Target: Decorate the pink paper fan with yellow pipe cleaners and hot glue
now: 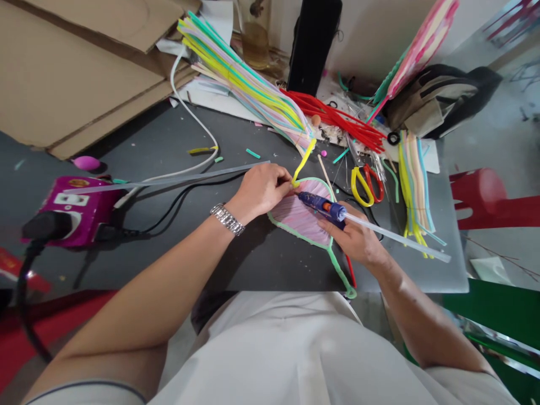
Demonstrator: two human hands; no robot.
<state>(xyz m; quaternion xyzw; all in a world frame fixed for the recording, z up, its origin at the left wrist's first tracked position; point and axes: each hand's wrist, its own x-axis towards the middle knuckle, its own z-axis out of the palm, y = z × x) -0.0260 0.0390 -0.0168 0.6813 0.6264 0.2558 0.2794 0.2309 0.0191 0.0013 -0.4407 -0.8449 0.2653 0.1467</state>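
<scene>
My right hand (pixel 354 239) grips a blue hot glue gun (pixel 314 201) with a long clear glue stick (pixel 396 235) sticking out of its back. The gun's nozzle points left at the upper edge of a pink leaf-shaped piece (pixel 291 216) edged in green pipe cleaner, its stem running toward the table's front edge. My left hand (pixel 268 188), wearing a metal watch on the wrist, pinches the base of a yellow pipe cleaner (pixel 304 160) at that same edge. The yellow pipe cleaner slants up and right from the fingertips. The nozzle tip is close to my left fingers.
A magenta power socket box (pixel 90 211) with plugs and cables stands left. Bundled pipe cleaners (pixel 253 84) and red ones (pixel 337 118) lie at the back. Scissors (pixel 367 184) and another bundle (pixel 415 185) are right. Cardboard (pixel 84 67) fills the back left.
</scene>
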